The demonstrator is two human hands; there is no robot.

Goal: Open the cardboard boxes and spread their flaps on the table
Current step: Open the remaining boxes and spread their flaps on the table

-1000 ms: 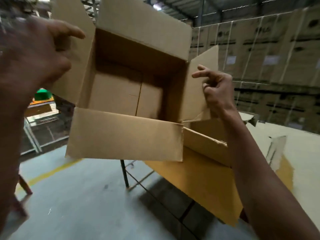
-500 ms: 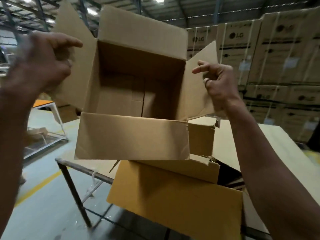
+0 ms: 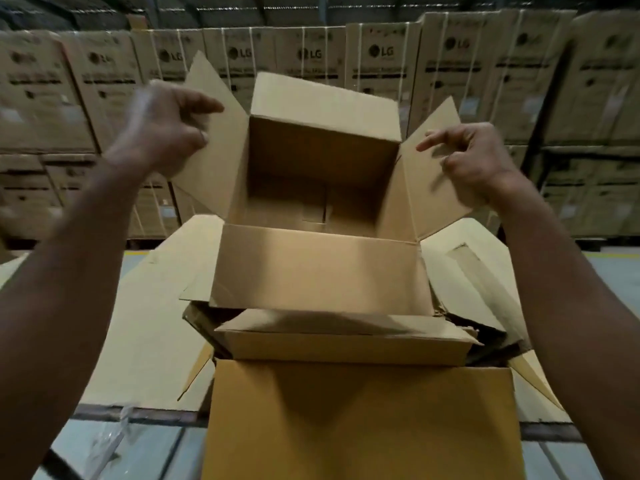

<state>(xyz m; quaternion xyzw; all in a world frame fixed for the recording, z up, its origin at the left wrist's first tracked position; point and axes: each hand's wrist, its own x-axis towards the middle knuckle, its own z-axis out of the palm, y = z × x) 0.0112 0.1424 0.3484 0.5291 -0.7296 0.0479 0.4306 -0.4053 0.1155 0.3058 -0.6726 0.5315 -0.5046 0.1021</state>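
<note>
My left hand [image 3: 162, 129] and right hand [image 3: 474, 161], fingers curled, each grip a side flap of the plain brown cardboard box [image 3: 322, 188], raised above another opened box [image 3: 360, 403] on the surface [image 3: 138, 341]; all four flaps open, setting down left.

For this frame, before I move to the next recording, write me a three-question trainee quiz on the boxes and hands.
1. True or false: the held box has all four of its top flaps spread open.
2. Which flap does the left hand grip? A) the near flap B) the left side flap C) the far flap
3. Fill in: under the held box, on the table, lies a second box whose front flap hangs ____ the table's near edge.

Key: 1 true; 2 B; 3 over. The right hand grips the right side flap.
</note>
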